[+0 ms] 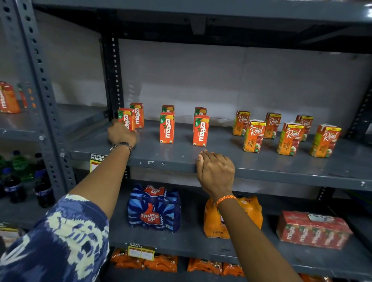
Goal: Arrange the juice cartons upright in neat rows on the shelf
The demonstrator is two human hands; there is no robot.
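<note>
Small orange-red Maaza cartons stand upright on the grey metal shelf [266, 165] in pairs, front and back: a left pair [136, 114], a middle pair [166, 127] and a third pair [200, 131]. To the right, several Real apple cartons [254, 136] stand in two staggered rows. My left hand [121, 133] grips the base of the front-left Maaza carton [126, 117], which stands slightly turned. My right hand [214, 172] rests on the shelf's front edge with fingers curled and nothing in it.
Slotted uprights [113, 75] frame the bay, with another shelf board [189, 6] close overhead. Below sit a Thums Up pack [154, 208], an orange bottle pack [248, 212] and a Maaza multipack [312, 230]. Dark bottles [14, 182] stand at the lower left.
</note>
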